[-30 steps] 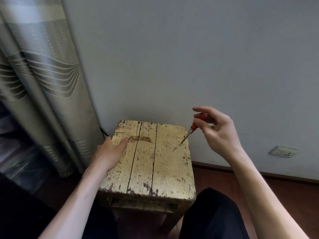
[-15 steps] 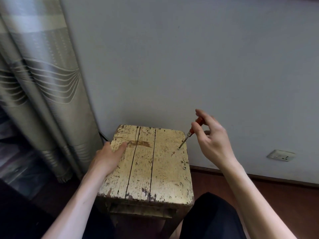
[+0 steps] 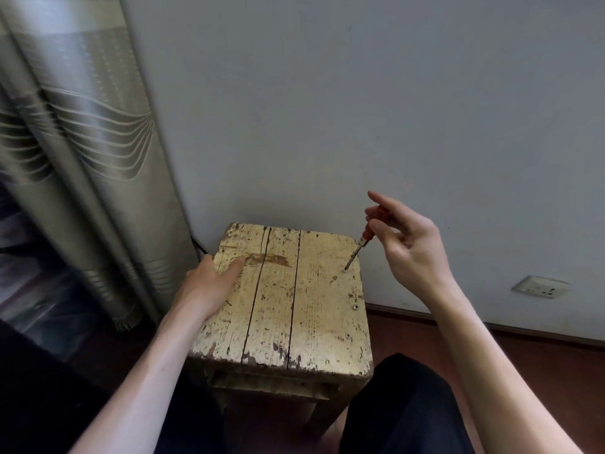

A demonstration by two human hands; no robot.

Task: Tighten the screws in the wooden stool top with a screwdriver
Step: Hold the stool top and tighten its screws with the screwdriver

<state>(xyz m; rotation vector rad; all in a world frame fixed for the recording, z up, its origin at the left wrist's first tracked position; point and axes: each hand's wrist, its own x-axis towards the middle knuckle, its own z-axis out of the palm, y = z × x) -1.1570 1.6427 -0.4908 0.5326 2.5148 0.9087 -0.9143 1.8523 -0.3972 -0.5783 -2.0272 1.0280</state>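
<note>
One screw (image 3: 344,271) near the far right corner of the stool top (image 3: 311,309) meets my screwdriver (image 3: 366,234), which leans up-right, pinched in my right hand (image 3: 412,250); left hand (image 3: 206,283) rests on the left edge, fingers hidden.

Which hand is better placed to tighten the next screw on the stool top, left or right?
Right. The right hand pinches the screwdriver, its tip at a screw near the stool top's right edge. The left hand rests on the left edge, without a tool.
</note>
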